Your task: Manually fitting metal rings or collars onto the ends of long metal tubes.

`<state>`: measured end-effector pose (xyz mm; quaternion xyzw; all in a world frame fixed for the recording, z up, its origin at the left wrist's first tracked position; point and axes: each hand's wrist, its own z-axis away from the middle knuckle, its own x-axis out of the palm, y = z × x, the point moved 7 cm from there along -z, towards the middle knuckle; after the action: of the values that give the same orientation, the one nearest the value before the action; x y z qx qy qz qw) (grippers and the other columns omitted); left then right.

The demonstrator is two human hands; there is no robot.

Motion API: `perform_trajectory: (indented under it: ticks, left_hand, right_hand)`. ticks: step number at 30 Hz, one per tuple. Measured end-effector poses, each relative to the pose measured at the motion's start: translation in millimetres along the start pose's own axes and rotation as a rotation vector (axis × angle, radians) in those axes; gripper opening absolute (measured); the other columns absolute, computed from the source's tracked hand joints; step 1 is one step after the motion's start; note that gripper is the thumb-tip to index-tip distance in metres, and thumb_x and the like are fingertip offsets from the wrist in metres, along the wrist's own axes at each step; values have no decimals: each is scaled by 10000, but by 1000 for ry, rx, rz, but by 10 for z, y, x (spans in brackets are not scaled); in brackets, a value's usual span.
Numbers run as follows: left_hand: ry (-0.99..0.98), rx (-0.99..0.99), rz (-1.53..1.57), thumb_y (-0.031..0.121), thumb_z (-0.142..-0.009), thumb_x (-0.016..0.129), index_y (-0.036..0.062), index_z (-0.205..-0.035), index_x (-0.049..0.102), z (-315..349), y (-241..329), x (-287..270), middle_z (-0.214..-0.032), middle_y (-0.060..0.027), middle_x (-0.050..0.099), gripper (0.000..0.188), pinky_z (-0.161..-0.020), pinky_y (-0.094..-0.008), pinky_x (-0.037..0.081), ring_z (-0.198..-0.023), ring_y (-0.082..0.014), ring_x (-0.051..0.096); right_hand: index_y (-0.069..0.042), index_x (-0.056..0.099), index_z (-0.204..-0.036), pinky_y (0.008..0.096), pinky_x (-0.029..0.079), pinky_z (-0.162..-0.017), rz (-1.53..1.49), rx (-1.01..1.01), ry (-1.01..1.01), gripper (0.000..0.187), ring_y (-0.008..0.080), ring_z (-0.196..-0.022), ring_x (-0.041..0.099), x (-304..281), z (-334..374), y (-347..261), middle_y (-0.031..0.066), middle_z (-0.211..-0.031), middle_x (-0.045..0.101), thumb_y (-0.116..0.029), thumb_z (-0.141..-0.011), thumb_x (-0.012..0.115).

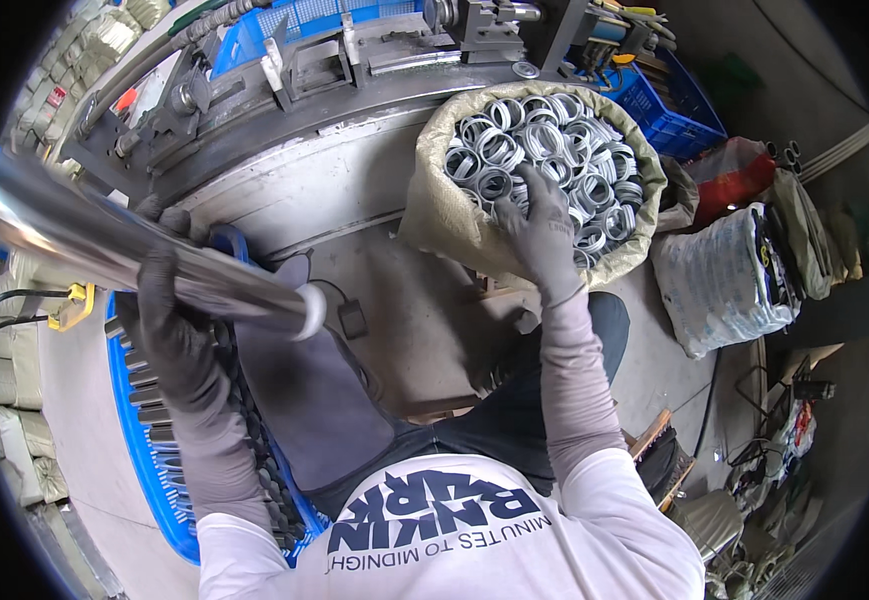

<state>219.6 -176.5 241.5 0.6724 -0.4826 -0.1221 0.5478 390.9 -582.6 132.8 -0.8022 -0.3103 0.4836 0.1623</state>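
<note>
My left hand (162, 310), in a dark grey glove, is wrapped round a long shiny metal tube (84, 225). The tube slants from the far left down toward my lap, and a white ring (310, 312) sits around its near end. My right hand (542, 232), gloved in lighter grey, reaches over a woven sack (434, 215) with its rim rolled down. Thumb and forefinger look apart, with their tips at the pile of grey-white rings (544, 140) that fills the sack. Whether the fingertips grip any ring is not plain.
A machine bench (354, 105) runs along the far side. Left of my legs stands a blue basket (134, 450) of metal tubes. A grey pad (314, 400) covers my left thigh. At right are a blue crate (689, 130) and a stuffed plastic bag (719, 270).
</note>
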Motion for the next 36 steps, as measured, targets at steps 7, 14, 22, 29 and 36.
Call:
perform_trajectory:
  ticks: [7,14,22,29,36]
  left_hand:
    - [-765,293,-1235,223,-787,842,19,-1228,649,395,-322,665,-981,-129,701,523,-801,-428,557,-871,-285,707]
    - [-894,161,-1311,259,-737,820,45,-1213,664,680,-994,485,-1008,-179,694,544,-828,-483,543,-925,-396,702]
    - [-914,246,-1332,334,-746,847,58,-1181,658,758,-973,459,-957,-143,701,549,-796,-447,561,-875,-333,712]
    - [-937,284,-1214,260,-732,856,70,-1234,665,798,-872,520,-959,-147,682,570,-812,-458,541,-895,-354,688]
    - [-913,317,-1208,254,-737,857,76,-1227,675,807,-832,456,-948,-133,678,552,-803,-454,538,-877,-345,686]
  right_hand:
    - [-48,661,-1431,457,508,-1079,63,42,-531,570,386,-1231,676,152,-96,41,225,-1322,713,-293,-919,711]
    - [-15,690,-1380,419,550,-994,47,-82,-512,523,342,-1131,729,127,-161,-21,207,-1243,750,-220,-904,755]
    - [51,656,-1260,303,618,-815,-1204,593,-136,349,180,-899,745,38,124,-305,105,-1081,737,-97,-963,766]
    - [55,545,-1441,334,634,-890,-1388,648,-42,455,181,-998,728,315,550,-528,132,-1190,703,-68,-1025,680]
    - [42,708,-1288,246,532,-811,-1218,644,-301,306,109,-909,693,338,699,-366,76,-1041,757,-148,-1052,665]
